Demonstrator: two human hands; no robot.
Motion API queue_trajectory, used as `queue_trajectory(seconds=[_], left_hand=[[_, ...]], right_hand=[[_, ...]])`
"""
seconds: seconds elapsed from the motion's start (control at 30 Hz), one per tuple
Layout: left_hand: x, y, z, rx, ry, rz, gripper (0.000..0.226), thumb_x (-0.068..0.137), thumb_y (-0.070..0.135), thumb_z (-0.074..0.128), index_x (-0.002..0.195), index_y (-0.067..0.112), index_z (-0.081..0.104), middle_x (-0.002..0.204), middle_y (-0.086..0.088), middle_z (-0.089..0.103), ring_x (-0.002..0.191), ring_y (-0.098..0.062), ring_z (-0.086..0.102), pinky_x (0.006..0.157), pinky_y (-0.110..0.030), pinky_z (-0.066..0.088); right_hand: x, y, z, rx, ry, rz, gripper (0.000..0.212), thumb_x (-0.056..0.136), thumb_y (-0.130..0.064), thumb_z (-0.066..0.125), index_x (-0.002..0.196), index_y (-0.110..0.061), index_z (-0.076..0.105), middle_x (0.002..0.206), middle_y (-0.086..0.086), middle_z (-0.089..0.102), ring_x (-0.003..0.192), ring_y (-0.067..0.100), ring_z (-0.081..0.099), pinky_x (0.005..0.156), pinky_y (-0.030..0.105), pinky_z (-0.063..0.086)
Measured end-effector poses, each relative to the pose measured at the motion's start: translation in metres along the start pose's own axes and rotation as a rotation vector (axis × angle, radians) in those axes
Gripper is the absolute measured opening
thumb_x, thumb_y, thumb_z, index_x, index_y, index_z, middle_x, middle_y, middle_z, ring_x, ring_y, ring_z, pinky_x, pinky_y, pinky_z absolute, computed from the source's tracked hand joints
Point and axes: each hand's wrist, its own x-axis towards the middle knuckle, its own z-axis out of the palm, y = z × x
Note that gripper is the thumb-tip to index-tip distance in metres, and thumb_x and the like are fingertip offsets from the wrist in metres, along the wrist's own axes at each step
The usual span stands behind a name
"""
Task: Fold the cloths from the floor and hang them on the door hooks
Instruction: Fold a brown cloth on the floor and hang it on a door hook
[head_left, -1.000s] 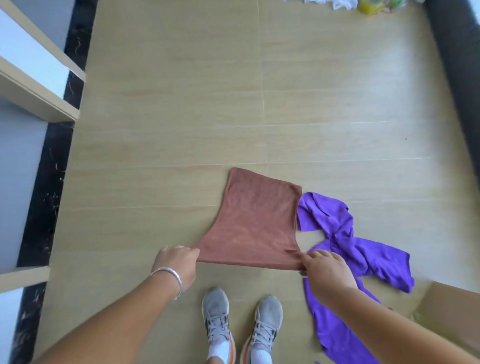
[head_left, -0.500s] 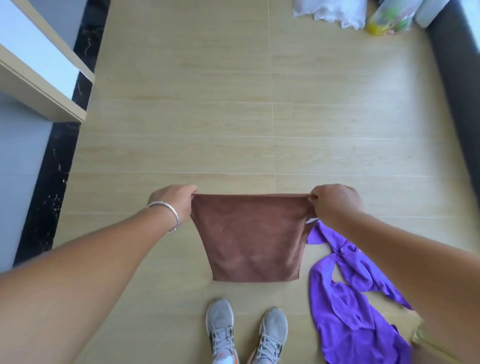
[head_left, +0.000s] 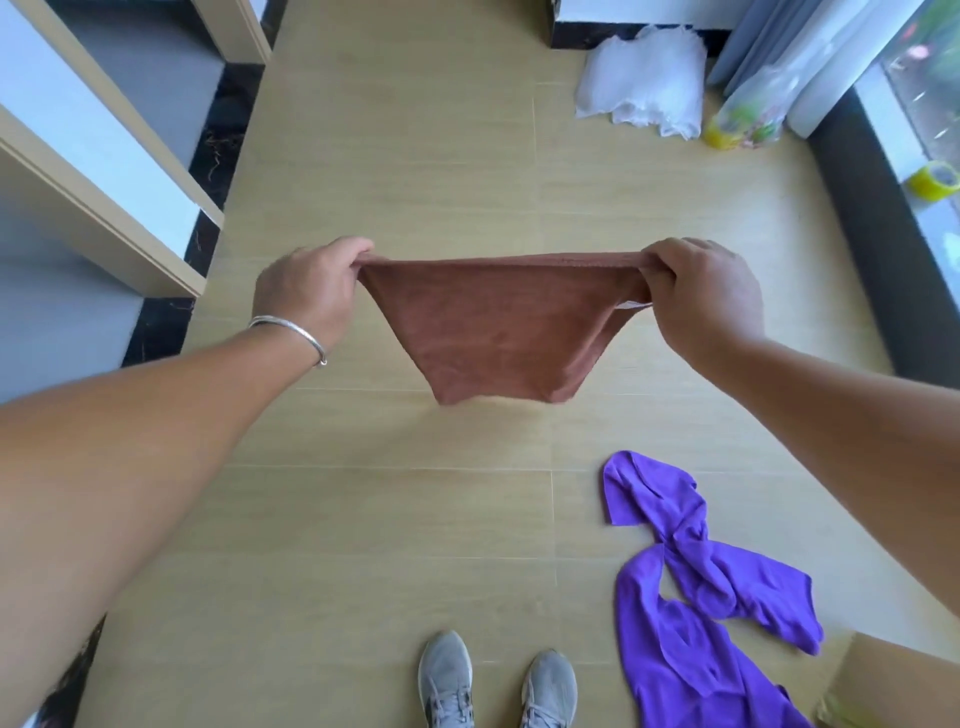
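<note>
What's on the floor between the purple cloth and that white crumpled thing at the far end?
In the head view, only bare wooden floor lies between the purple cloth and the white crumpled sheet. The right hand, gripping the brown cloth, hangs above that stretch.

Between the left hand (head_left: 306, 296) and right hand (head_left: 701, 291) hangs a brown cloth (head_left: 501, 327), matt with a soft, fuzzy nap. Below the right hand lies a purple cloth (head_left: 691, 597), smoother with a slight sheen. The floor (head_left: 415, 182) beneath looks like pale, smooth wood-grain boards. A shiny metal bangle (head_left: 291, 332) circles the left wrist.
</note>
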Motion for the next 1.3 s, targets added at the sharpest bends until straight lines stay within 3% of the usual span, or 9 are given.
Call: queue_trajectory(seconds=[0.17, 0.3, 0.4, 0.57, 0.7, 0.87, 1.0, 1.2, 1.3], left_hand=[[-0.065, -0.006, 0.01, -0.046, 0.031, 0.123, 0.023, 0.085, 0.004, 0.067, 0.105, 0.014, 0.073, 0.081, -0.017, 0.07, 0.073, -0.042, 0.065, 0.063, -0.044, 0.053], [-0.136, -0.02, 0.049, -0.078, -0.181, 0.188, 0.028, 0.069, -0.006, 0.081, 0.09, 0.012, 0.078, 0.091, -0.01, 0.075, 0.083, -0.032, 0.072, 0.085, -0.051, 0.053], [-0.186, -0.029, 0.087, -0.083, -0.336, 0.22, 0.026, 0.063, 0.0, 0.088, 0.081, 0.016, 0.079, 0.085, -0.007, 0.075, 0.081, -0.025, 0.073, 0.088, -0.051, 0.051], [-0.252, -0.038, 0.155, -0.056, -0.594, 0.069, 0.008, 0.085, 0.022, 0.072, 0.092, 0.023, 0.077, 0.092, 0.004, 0.073, 0.096, -0.02, 0.066, 0.103, -0.037, 0.039], [-0.293, -0.042, 0.206, 0.007, -0.704, 0.025, 0.016, 0.094, 0.032, 0.058, 0.101, 0.029, 0.072, 0.1, 0.012, 0.07, 0.103, -0.015, 0.059, 0.097, -0.029, 0.036], [-0.314, -0.047, 0.258, 0.035, -0.755, -0.055, 0.014, 0.093, 0.033, 0.058, 0.098, 0.033, 0.07, 0.093, 0.008, 0.07, 0.094, -0.02, 0.06, 0.08, -0.03, 0.04], [-0.297, -0.059, 0.304, -0.094, -0.667, -0.243, 0.004, 0.086, 0.03, 0.068, 0.09, 0.03, 0.069, 0.086, 0.009, 0.071, 0.087, -0.022, 0.064, 0.064, -0.029, 0.04], [-0.206, -0.093, 0.394, -0.195, -0.55, -0.368, 0.012, 0.084, 0.032, 0.071, 0.079, 0.037, 0.061, 0.079, 0.014, 0.065, 0.078, -0.016, 0.059, 0.063, -0.027, 0.037], [-0.153, -0.11, 0.453, -0.154, -0.476, -0.354, 0.012, 0.087, 0.03, 0.066, 0.082, 0.038, 0.06, 0.089, 0.01, 0.07, 0.081, -0.017, 0.059, 0.066, -0.028, 0.04]], right_hand=[[-0.06, 0.017, 0.017, 0.02, -0.071, -0.113, 0.014, 0.09, -0.014, 0.06, 0.081, -0.009, 0.068, 0.078, 0.009, 0.067, 0.079, 0.034, 0.061, 0.07, 0.034, 0.039], [-0.128, 0.039, 0.051, 0.031, -0.371, -0.146, 0.011, 0.085, -0.019, 0.07, 0.077, -0.013, 0.073, 0.078, 0.007, 0.07, 0.084, 0.032, 0.066, 0.076, 0.037, 0.047], [-0.18, 0.053, 0.083, 0.057, -0.484, -0.136, 0.017, 0.082, -0.022, 0.074, 0.07, -0.011, 0.068, 0.07, 0.007, 0.067, 0.072, 0.033, 0.063, 0.065, 0.035, 0.046], [-0.258, 0.075, 0.143, 0.025, -0.638, -0.037, 0.015, 0.086, -0.023, 0.068, 0.075, -0.014, 0.069, 0.067, 0.004, 0.064, 0.073, 0.032, 0.061, 0.062, 0.036, 0.04], [-0.308, 0.089, 0.19, -0.046, -0.741, -0.004, 0.017, 0.091, -0.03, 0.06, 0.085, -0.018, 0.07, 0.079, 0.004, 0.068, 0.085, 0.031, 0.06, 0.071, 0.036, 0.037], [-0.335, 0.108, 0.24, -0.056, -0.736, 0.052, 0.015, 0.092, -0.031, 0.058, 0.093, -0.025, 0.071, 0.081, 0.0, 0.07, 0.088, 0.028, 0.062, 0.071, 0.034, 0.036], [-0.319, 0.127, 0.288, -0.114, -0.725, 0.104, 0.019, 0.094, -0.036, 0.052, 0.095, -0.028, 0.07, 0.089, -0.005, 0.069, 0.092, 0.022, 0.06, 0.075, 0.031, 0.036], [-0.236, 0.156, 0.377, -0.042, -0.556, 0.245, 0.022, 0.09, -0.041, 0.058, 0.086, -0.023, 0.07, 0.08, -0.001, 0.068, 0.077, 0.023, 0.06, 0.068, 0.035, 0.047], [-0.186, 0.172, 0.435, -0.041, -0.445, 0.278, 0.02, 0.089, -0.04, 0.058, 0.092, -0.023, 0.069, 0.088, 0.001, 0.069, 0.084, 0.026, 0.06, 0.07, 0.034, 0.045]])
